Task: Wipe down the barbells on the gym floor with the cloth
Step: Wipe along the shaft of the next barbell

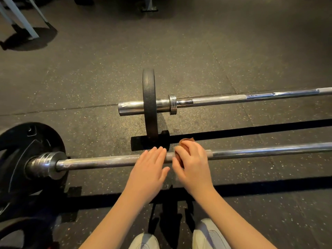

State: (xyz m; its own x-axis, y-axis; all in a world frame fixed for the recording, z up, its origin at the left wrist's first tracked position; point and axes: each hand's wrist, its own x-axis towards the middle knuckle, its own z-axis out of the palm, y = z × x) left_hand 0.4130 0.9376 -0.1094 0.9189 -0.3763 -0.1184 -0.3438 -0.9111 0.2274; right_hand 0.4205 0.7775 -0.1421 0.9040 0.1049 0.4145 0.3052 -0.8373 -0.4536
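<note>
Barbells, two of them, both lying left to right across the speckled rubber floor point(80, 78).

The near bar point(107, 161) is the one getting the attention. The right hand point(194, 168) is curled around a brown cloth point(186, 143), bunched up and pressed onto the shaft about mid-frame. A bit of cloth pokes out on the far side of the fingers. The left hand point(147, 169) sits just left of it, palm down, fingers straight and together, laid flat over the same bar with the thumb on the near side. It isn't gripping anything. There's only a sliver of a gap between the two hands.

On the left end of the near bar there's a big plate point(27, 141), black, with a ribbed steel collar point(45, 164) just right of it.

The far bar point(215, 100) lies well apart from the near one. It has one thin plate point(149, 97) standing upright on its left sleeve, with the sleeve's stub sticking out further left and a small ring point(172, 104) just right of the plate. The bottom of that plate meets the floor just beyond the hands. There's a bluish streak on the shaft toward the right; can't tell if it's tape or glare.

Two light grey shoes point(210, 234) sit at the near edge between the forearms, and some white metal legs point(23, 20) are in the far left corner.
</note>
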